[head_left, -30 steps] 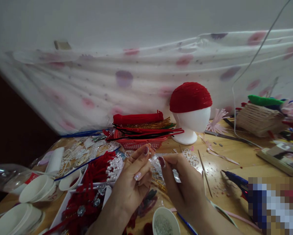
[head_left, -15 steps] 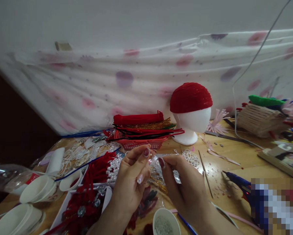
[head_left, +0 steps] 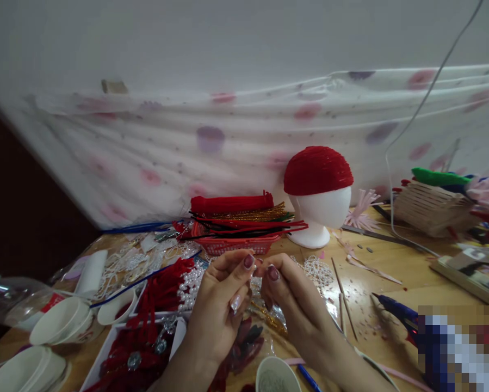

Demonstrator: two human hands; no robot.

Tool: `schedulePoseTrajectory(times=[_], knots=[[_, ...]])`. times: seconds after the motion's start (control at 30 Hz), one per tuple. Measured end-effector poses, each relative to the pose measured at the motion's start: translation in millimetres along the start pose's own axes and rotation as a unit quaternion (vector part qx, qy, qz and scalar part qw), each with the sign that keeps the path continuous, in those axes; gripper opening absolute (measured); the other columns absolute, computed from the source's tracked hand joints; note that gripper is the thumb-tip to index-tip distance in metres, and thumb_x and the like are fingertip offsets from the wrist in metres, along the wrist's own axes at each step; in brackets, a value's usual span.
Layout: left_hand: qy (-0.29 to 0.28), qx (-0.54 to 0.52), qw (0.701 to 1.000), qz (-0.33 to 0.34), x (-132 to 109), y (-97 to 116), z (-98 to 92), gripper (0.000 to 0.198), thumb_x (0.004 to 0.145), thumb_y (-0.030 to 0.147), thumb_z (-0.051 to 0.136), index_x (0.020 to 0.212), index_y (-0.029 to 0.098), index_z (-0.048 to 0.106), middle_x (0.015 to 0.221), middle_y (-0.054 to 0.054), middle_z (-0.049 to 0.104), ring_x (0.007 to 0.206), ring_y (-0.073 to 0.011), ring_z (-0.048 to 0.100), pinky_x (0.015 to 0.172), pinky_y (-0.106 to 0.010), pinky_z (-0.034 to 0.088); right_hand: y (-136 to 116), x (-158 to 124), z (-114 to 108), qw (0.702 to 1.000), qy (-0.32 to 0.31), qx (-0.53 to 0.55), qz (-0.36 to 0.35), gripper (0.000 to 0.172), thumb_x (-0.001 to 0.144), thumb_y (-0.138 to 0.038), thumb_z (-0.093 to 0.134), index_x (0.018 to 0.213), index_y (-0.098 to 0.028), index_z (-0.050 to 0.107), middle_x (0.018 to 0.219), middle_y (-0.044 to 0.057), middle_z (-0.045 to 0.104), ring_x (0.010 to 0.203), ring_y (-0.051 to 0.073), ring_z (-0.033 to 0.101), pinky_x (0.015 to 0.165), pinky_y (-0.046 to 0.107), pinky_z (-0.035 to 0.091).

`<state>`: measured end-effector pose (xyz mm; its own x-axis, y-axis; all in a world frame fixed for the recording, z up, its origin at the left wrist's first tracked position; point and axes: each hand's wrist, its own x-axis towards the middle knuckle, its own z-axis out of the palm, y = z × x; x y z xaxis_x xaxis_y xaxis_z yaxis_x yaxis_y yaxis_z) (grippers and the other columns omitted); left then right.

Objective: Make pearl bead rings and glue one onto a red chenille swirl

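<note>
My left hand (head_left: 223, 305) is closed in a pinch, thumb against fingertips, around something tiny and pale that I cannot make out. Close beside it, my right hand (head_left: 289, 299) pinches too, its fingertips almost meeting the left ones; what it holds, if anything, is too small to name. Both hands hover over the cluttered table. Under them lie dark red petal-like pieces (head_left: 246, 343) and gold strands (head_left: 274, 321). A paper cup (head_left: 262, 375) of small clear beads stands just below the hands.
Behind stand a red basket (head_left: 236, 246) of pipe cleaners and a white foam head (head_left: 323, 209) wearing a red cap (head_left: 317, 171). A blue glue gun (head_left: 399, 310) lies right. White pearls (head_left: 189, 286), a box of red pieces (head_left: 101, 348) and paper cups (head_left: 59, 321) crowd the left.
My right hand has moved left, bringing its fingertips up to those of my left hand. The left hand keeps its pinch. The view has tilted slightly upward.
</note>
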<state>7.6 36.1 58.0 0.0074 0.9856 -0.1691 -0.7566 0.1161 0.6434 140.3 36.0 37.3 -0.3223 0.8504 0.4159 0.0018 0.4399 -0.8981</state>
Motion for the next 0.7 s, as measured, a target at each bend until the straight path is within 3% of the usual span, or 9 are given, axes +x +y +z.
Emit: schedulePoseTrajectory(times=[0.1, 0.4, 0.57, 0.7], knots=[[-0.002, -0.002, 1.0, 0.007, 1.6, -1.1, -0.9, 0.031, 0.046, 0.022, 0.097, 0.068, 0.018, 0.077, 0.062, 0.002, 0.073, 0.028, 0.0049, 0.037, 0.029, -0.006, 0.028, 4.1, 0.4, 3.2, 0.994, -0.019, 0.098, 0.046, 0.028, 0.105, -0.043, 0.036, 0.093, -0.023, 0.052, 0.072, -0.004, 0.044, 0.064, 0.011, 0.038, 0.057, 0.024, 0.034], [0.0, -0.002, 1.0, 0.014, -0.1, 1.3, 0.8, 0.031, 0.044, 0.021, 0.097, 0.067, 0.017, 0.077, 0.056, 0.003, 0.07, 0.028, 0.0043, 0.037, 0.028, -0.005, 0.027, 9.4, 8.5, 9.3, 0.953, -0.054, 0.287, 0.079, 0.031, 0.101, -0.048, 0.045, 0.087, -0.021, 0.053, 0.069, -0.005, 0.035, 0.061, 0.01, 0.031, 0.054, 0.024, 0.029], [0.003, -0.014, 1.0, -0.007, 0.6, 0.4, 0.4, 0.034, 0.044, 0.022, 0.097, 0.072, 0.017, 0.078, 0.062, 0.001, 0.073, 0.027, 0.0052, 0.036, 0.027, -0.005, 0.027, 10.5, 3.7, 8.8, 0.964, -0.027, 0.252, 0.084, 0.026, 0.1, -0.045, 0.049, 0.089, -0.022, 0.05, 0.069, -0.005, 0.04, 0.061, 0.01, 0.033, 0.057, 0.025, 0.03], [-0.003, -0.025, 0.999, -0.023, 0.8, -0.7, 1.5, 0.034, 0.046, 0.023, 0.097, 0.074, 0.017, 0.079, 0.07, -0.003, 0.077, 0.026, 0.0062, 0.036, 0.027, -0.004, 0.027, 6.1, -3.0, 7.5, 0.989, 0.009, 0.138, 0.045, 0.023, 0.102, -0.043, 0.044, 0.091, -0.024, 0.05, 0.073, -0.004, 0.043, 0.065, 0.011, 0.036, 0.059, 0.026, 0.032]])
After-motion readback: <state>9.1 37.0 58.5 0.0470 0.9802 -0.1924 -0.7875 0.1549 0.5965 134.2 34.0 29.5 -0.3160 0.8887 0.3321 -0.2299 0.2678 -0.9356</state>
